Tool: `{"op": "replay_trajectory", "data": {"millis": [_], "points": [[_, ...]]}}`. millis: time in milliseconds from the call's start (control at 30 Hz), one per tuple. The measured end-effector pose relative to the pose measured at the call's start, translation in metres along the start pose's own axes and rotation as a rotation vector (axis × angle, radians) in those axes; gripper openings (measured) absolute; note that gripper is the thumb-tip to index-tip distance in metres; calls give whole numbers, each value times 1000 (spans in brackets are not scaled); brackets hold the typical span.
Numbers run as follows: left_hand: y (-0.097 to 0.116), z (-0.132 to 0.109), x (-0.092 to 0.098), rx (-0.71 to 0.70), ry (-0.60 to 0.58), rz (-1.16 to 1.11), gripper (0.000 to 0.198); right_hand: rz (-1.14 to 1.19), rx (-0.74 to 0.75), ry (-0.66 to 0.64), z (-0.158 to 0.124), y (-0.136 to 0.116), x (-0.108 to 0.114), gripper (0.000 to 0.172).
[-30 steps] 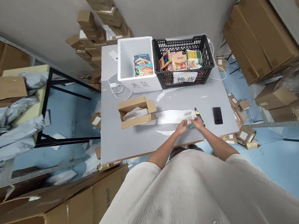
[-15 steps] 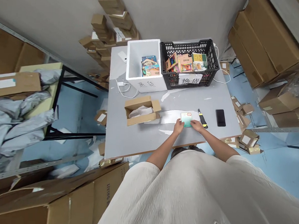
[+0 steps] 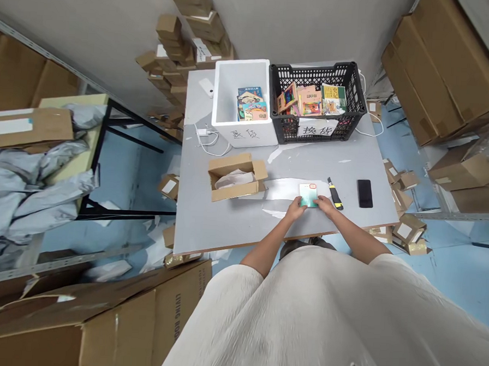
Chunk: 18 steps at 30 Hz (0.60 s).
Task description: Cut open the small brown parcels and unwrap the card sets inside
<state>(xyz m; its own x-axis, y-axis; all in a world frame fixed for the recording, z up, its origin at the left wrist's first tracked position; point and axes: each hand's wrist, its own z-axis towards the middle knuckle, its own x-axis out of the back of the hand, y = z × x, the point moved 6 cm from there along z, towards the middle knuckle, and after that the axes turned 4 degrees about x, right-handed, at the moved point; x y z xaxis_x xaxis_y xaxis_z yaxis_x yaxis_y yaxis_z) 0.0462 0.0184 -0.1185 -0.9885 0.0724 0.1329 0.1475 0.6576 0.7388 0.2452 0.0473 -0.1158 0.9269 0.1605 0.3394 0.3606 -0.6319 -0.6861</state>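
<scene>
A small pale-green book (image 3: pixel 308 194) with a red mark near its upper right corner lies between my hands over the near part of the table. My left hand (image 3: pixel 295 209) grips its lower left corner, thumb and fingers pinched on the edge. On the opposite side, my right hand (image 3: pixel 325 205) closes on the lower right edge. Just right of that hand lies a yellow-and-black utility knife (image 3: pixel 335 194). An opened cardboard box (image 3: pixel 236 192) with crumpled paper inside sits to the left, beside a white paper strip (image 3: pixel 283 189).
At the table's back stand a white foam box (image 3: pixel 247 136) and a black plastic crate (image 3: pixel 280 131), both holding books. A black phone (image 3: pixel 365 193) lies at the right. A white cable (image 3: pixel 214 143) rests at the left. Cardboard boxes (image 3: pixel 181 48) are piled behind the table.
The view has shifted slightly, moving the scene a little to the right. My left hand has slid a little toward the book's near corner; both hands keep hold of it.
</scene>
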Motion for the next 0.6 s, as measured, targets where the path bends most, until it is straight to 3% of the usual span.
{"op": "replay_trajectory", "data": {"millis": [67,167,333,433,600], "points": [[0,-1,-1,0,-9,-20,76,13,-8,23,-1,0,0,54],[3,-4,-14,-13,-98,-89,69,-28,36,59,-3,-6,3,38],[20,-7,-44,-57,-232,-191,52,-221,234,200,-8,-26,26,26],[27,-5,-42,-54,-156,-178,50,-203,296,153,-10,-31,28,27],[19,-2,-6,0,66,-89,50,-199,321,-98,-9,-28,8,27]]}}
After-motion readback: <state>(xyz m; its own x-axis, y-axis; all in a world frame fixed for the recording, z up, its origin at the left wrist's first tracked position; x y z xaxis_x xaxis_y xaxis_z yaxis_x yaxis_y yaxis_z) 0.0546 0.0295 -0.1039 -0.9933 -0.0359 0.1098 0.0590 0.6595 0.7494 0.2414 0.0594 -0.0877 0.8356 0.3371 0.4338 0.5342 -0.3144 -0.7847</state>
